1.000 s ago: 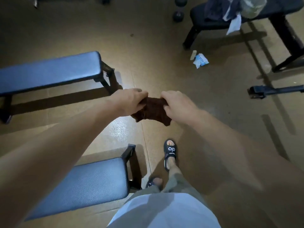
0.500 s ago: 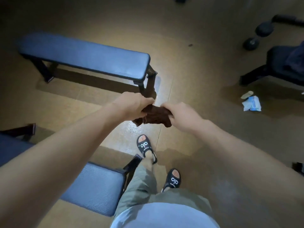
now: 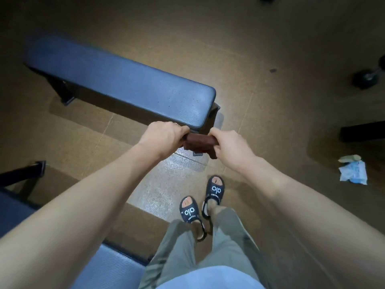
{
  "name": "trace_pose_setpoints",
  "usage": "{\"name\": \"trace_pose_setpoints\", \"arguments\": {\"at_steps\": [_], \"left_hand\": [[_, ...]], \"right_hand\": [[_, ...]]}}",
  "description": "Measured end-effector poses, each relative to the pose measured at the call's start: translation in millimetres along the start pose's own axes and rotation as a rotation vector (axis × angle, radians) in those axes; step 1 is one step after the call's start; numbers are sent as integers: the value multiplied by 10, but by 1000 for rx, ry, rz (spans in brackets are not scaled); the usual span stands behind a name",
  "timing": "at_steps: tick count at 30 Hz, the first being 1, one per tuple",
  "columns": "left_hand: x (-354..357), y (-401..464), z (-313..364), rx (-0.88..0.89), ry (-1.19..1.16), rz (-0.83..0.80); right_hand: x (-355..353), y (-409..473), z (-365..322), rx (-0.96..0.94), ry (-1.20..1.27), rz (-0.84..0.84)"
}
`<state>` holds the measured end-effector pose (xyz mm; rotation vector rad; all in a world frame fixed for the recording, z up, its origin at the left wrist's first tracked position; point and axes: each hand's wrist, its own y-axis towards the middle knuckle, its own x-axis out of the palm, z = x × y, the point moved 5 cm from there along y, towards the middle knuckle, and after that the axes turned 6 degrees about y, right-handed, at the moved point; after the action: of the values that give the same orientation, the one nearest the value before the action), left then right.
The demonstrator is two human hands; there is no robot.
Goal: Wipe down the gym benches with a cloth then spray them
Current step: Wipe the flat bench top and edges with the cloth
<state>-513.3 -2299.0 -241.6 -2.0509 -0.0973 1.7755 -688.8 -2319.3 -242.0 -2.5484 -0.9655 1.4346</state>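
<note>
Both hands grasp a folded dark brown cloth (image 3: 199,142) in the air, just in front of the near end of a long blue padded gym bench (image 3: 125,84).

The left hand (image 3: 164,136) clamps the cloth's left end in a clenched grip; the right hand (image 3: 230,149) pinches its right end between thumb and curled fingers. The cloth spans the gap between both grips, above the brown floor (image 3: 270,49), apart from the bench's padded tabletop. A second blue bench (image 3: 112,272) lies at lower left.
</note>
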Motion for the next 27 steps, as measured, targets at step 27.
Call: {"name": "trace_pose_setpoints", "arguments": {"at_steps": [27], "left_hand": [[3350, 2592, -1449, -152, -225, 359]], "right_hand": [[2202, 3593, 1616, -166, -94, 287]]}}
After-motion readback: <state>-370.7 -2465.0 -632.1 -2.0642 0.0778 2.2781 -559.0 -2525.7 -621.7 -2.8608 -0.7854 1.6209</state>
